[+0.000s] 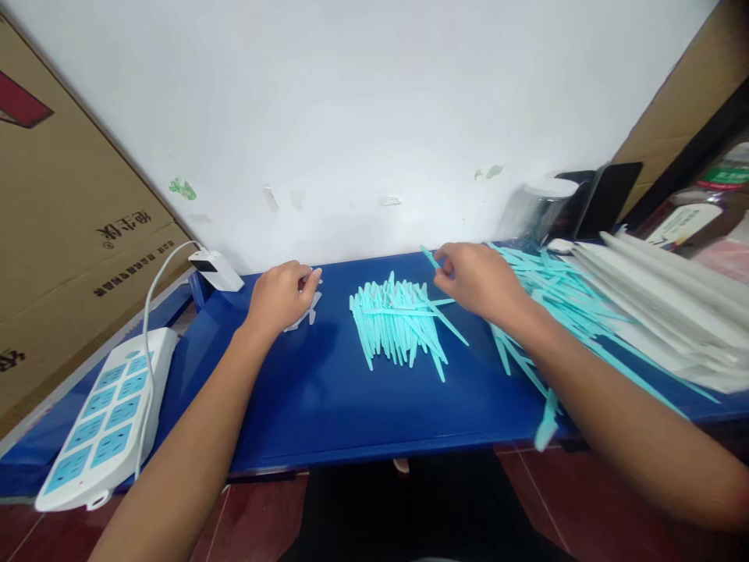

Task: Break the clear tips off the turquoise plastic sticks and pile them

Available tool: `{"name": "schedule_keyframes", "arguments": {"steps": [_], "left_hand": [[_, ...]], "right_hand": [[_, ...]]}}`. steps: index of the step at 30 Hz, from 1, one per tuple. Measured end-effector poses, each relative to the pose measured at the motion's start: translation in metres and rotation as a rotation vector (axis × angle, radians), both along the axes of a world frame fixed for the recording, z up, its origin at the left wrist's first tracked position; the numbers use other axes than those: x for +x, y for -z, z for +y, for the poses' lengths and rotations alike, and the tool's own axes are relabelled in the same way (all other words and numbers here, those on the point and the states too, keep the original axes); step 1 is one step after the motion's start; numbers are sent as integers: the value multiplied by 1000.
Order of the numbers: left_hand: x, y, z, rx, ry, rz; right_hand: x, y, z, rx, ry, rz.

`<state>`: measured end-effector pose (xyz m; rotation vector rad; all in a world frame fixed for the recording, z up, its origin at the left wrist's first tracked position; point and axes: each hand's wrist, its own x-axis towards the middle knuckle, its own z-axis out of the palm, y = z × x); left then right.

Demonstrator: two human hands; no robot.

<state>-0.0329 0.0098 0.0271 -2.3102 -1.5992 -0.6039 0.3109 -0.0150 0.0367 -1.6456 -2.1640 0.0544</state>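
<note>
My right hand (pixel 478 281) is closed, its fingertips pinching a turquoise plastic stick (pixel 430 257) whose end pokes out to the upper left. Just left of it, many similar sticks lie side by side in a pile (pixel 393 324), with a few crossing on top. Beneath and beyond my right forearm spreads a looser heap of turquoise sticks (pixel 555 293). My left hand (pixel 281 297) is curled with thumb and fingers together, over a few small whitish translucent pieces (pixel 307 314). Whatever sits between those fingertips is too small to make out.
On the blue table (pixel 328 414), a white power strip (pixel 111 417) and a corded white device (pixel 215 269) lie left. At right are stacked white packets (pixel 655 304), a clear lidded jar (pixel 541 211) and a bottle (pixel 696 211). Cardboard (pixel 70 234) stands left; a white wall (pixel 363 117) closes the back.
</note>
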Motion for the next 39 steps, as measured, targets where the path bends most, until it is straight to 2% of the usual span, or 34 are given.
{"name": "schedule_keyframes", "arguments": {"steps": [3,9,12,14,17,23,26,29,32,35,39], "left_hand": [[0,0,1,-3,-9,9],[0,0,0,0,-21,8],[1,0,-1,-7,-27,12],[1,1,-1,-6,-26,17],[1,1,-1,7,-22,20],[1,0,-1,4,-21,20],[1,1,-1,4,-18,6],[1,0,-1,-2,-18,0],[1,-1,-1,-3,-19,5],[1,-1,-2,3,-14,0],[1,-1,-2,4,-11,-4]], "right_hand": [[-13,0,-10,20,-21,32],[-62,11,-52,-107,-369,33],[-68,19,-56,-181,-518,50],[-67,23,-53,-228,-541,69],[-65,26,-45,-264,-491,97],[-70,29,-35,-169,-311,76],[-72,30,-33,-137,-318,135],[-65,29,-26,-58,-325,201],[-51,27,-14,4,-227,172],[-37,23,-4,-27,-141,103],[-31,16,-5,-157,-110,32]]}}
